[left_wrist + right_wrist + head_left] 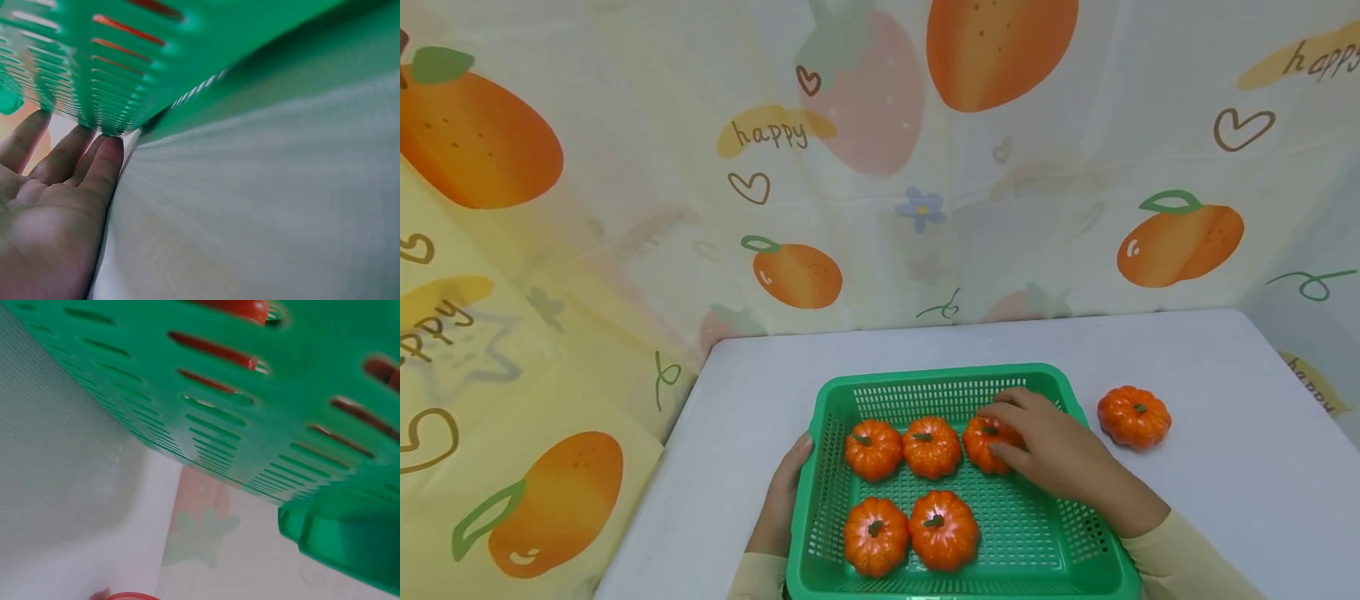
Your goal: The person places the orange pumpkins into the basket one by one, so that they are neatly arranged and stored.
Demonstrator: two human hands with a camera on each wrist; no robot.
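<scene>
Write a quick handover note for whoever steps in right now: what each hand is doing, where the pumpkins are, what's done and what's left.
Left hand: open, straight fingers resting against the left outer wall of the green basket.
Right hand: inside the basket, fingers curled over the third pumpkin at the right end of the far row.
In the basket: five pumpkins, three in the far row, two in the near row.
Left: one pumpkin on the table, right of the basket; the near row probably has room for it.
</scene>
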